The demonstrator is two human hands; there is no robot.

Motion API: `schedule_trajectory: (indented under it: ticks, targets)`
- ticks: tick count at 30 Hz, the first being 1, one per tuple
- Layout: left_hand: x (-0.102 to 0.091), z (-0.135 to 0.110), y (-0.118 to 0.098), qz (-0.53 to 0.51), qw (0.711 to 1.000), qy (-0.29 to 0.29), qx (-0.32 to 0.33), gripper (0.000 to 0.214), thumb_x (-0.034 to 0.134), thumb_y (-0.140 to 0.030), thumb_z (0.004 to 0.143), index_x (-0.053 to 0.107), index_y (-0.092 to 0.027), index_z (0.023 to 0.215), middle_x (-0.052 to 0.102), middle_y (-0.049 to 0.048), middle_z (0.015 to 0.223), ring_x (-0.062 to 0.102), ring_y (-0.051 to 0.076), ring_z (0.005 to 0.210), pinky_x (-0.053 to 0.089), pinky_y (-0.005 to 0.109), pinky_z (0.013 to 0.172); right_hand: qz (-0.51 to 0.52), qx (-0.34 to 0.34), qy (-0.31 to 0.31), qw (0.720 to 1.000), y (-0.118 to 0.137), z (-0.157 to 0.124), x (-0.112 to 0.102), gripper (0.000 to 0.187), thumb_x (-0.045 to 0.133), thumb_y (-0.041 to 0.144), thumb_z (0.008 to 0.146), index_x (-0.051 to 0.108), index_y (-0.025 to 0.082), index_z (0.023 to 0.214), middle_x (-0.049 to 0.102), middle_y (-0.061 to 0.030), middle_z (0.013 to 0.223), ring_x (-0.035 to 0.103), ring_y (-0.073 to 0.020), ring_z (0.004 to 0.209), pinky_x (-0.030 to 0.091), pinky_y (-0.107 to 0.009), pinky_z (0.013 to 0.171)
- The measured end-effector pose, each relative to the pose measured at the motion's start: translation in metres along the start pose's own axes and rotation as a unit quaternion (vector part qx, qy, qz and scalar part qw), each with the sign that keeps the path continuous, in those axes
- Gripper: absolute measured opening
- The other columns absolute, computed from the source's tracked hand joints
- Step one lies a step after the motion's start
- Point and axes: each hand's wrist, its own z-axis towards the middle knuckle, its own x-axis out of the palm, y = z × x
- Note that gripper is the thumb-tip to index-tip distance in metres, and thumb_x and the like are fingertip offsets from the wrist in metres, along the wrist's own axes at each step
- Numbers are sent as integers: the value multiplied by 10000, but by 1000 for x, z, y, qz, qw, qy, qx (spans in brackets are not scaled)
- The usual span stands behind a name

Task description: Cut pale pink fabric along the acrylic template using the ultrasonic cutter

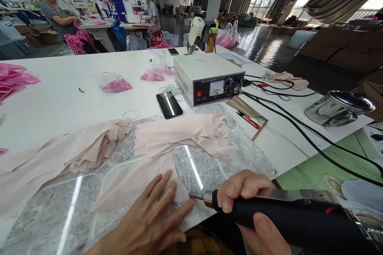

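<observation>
Pale pink fabric (131, 181), left hand (151, 217) spread flat on it, right hand (245, 186) gripping a black tool (299, 213)

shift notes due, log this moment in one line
left hand: spread on cloth | right hand: gripping tool | tip: near cloth edge

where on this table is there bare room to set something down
White tabletop is bare between the left pink fabric and beige strips, and between the orange tool and black cables. Crowded: the near phone, hemmed by thread and control box.
</observation>
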Motion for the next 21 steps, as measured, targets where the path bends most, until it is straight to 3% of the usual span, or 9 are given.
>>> schedule_trajectory:
  ticks: [4, 10, 16, 21]
  targets:
    - [-2, 2, 0, 3, 1000, 4, 7, 748, 792, -556, 818, 517, -303, 1466, 552, 129, 1343, 457, 432, 1369, 512, 569, 1027, -2, 0, 9, 1000, 1, 0, 0, 123, 553, 367, 948, 583, 260, 1001, 571, -14, 845, 605, -141, 642, 549, -310, 586]
    - [-3, 4, -1, 2, 1000, -14, 3, 766, 837, -550, 768, 553, -299, 1432, 574, 119, 1301, 483, 426, 1343, 518, 558, 1018, 13, -4, -24, 1000, -5, 5, 9, 150, 579, 398, 933, 593, 256, 980, 554, -1, 843, 598, -128, 614, 549, -309, 578]
    - [3, 0, -3, -14, 999, -43, -22, 624, 679, -631, 883, 556, -340, 1421, 583, 93, 1310, 483, 385, 1358, 495, 538, 1053, 22, 4, -12, 1000, -13, 7, 13, 140, 576, 391, 940, 584, 259, 985, 567, -3, 849, 605, -134, 625, 553, -322, 604]
    - [5, -4, -2, -18, 1000, -8, -12, 761, 784, -559, 825, 487, -324, 1485, 557, 115, 1366, 430, 417, 1402, 481, 564, 1070, 13, 15, 4, 1000, -12, 7, 11, 112, 566, 372, 950, 580, 265, 978, 569, -6, 855, 608, -144, 655, 540, -323, 615]
